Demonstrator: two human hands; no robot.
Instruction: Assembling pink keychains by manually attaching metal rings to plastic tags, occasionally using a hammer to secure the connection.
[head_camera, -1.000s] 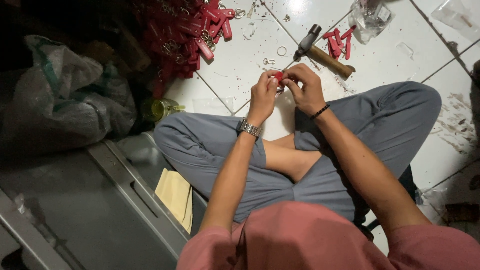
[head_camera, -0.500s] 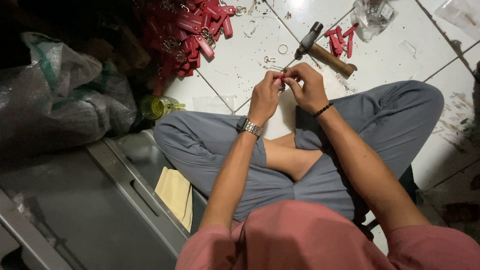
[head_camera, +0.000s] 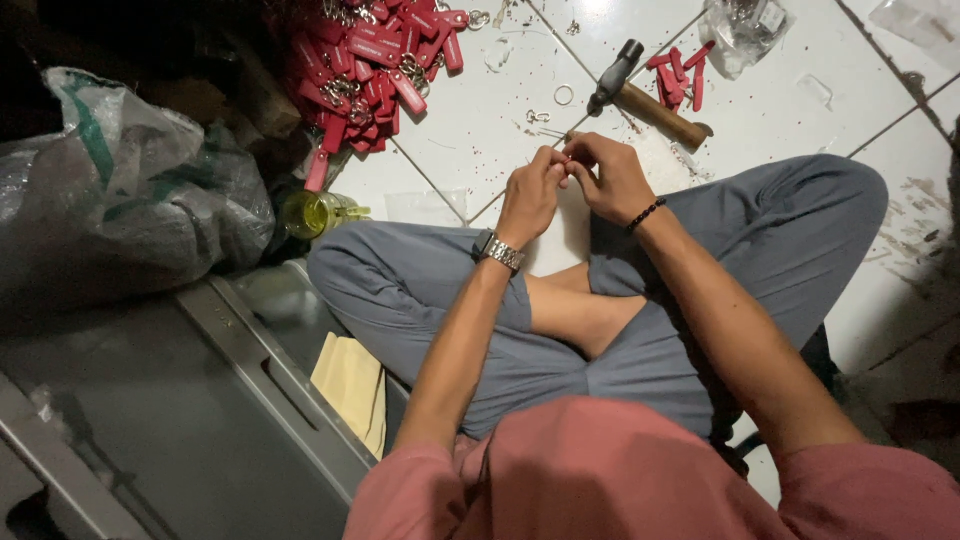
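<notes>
Red tag (head_camera: 567, 160) now nearly hidden between the closer-pinched fingers (head_camera: 556, 165) of both hands.

One hammer (head_camera: 645, 93) is seen on the tiled floor. Four loose red tags (head_camera: 678, 73) are counted beside it, while the tags in the large red pile (head_camera: 375, 60) are too many to count. One yellow-green bottle (head_camera: 312, 213) is seen.

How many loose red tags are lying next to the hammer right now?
5 red tags, as far as shows, clustered on the white tile just right of the hammer head; overlapping ones may hide more. The big pile upper left is separate.
</notes>
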